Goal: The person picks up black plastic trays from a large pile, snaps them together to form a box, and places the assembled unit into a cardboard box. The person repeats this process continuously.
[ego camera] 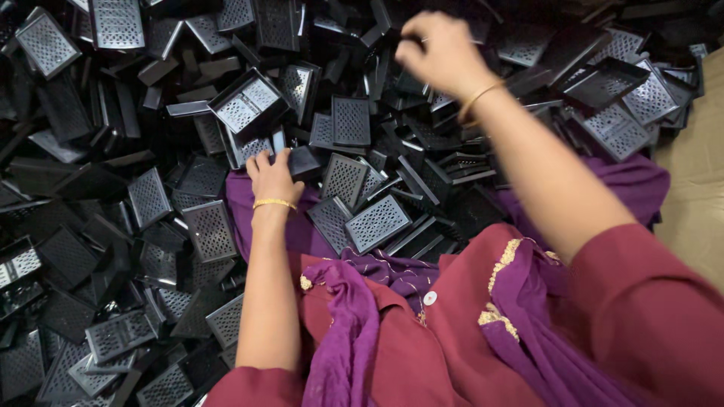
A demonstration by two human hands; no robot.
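Note:
A large heap of black plastic perforated trays (143, 196) fills the floor in front of me. My left hand (273, 175) reaches into the heap, its fingers resting on a small black tray piece (304, 160) by a tilted tray (247, 102). Raised over the heap's far middle, my right hand (437, 51) has its fingers pinched together; a thin pale edge shows at the fingertips, and I cannot tell what it is. Both wrists wear gold bangles. Another perforated tray (377, 221) lies between my arms.
My maroon dress (422, 339) and purple scarf (343, 339) cover my lap at the bottom. Purple cloth (641, 181) spreads under the trays at the right. A strip of beige floor (697, 181) shows at the right edge.

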